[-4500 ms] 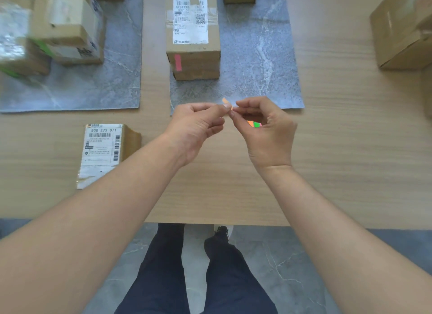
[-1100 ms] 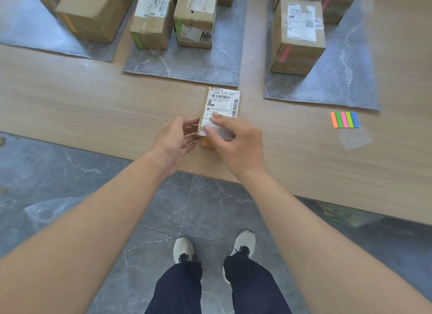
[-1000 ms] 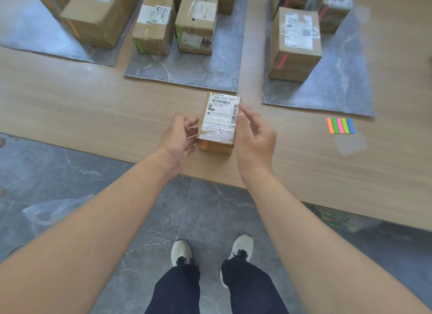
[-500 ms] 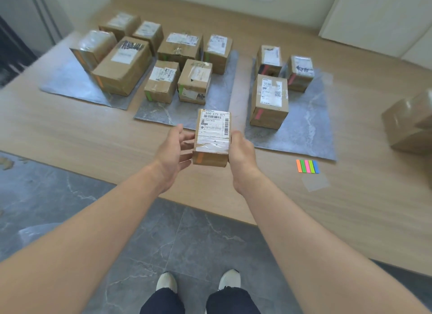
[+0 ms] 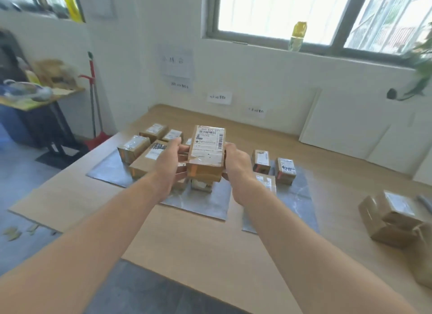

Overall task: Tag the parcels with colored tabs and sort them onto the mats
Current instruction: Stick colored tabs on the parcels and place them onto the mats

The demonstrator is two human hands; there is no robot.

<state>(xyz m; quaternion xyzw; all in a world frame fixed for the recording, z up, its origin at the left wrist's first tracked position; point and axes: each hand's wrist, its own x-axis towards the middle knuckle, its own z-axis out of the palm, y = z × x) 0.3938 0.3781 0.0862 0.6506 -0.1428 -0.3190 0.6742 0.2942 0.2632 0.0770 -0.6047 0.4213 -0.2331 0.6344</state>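
Labelled parcel (image 5: 208, 150) is off the desk (image 5: 198, 243), clamped between the left hand (image 5: 167, 166) and right hand (image 5: 237, 167). Two-hand grip: palms on opposite side faces, fingers curled round the box, label up. Its long axis runs away from the person. The near end face shows what looks like an orange tab (image 5: 194, 172), but it's blurry. The parcel hangs above the middle mat (image 5: 210, 206). The left mat (image 5: 102, 173) lies ahead-left, on the left hand's side. Both forearms are stretched forward, roughly parallel. Likely next move is to carry it left and set it down, if the tab colour matches that mat.
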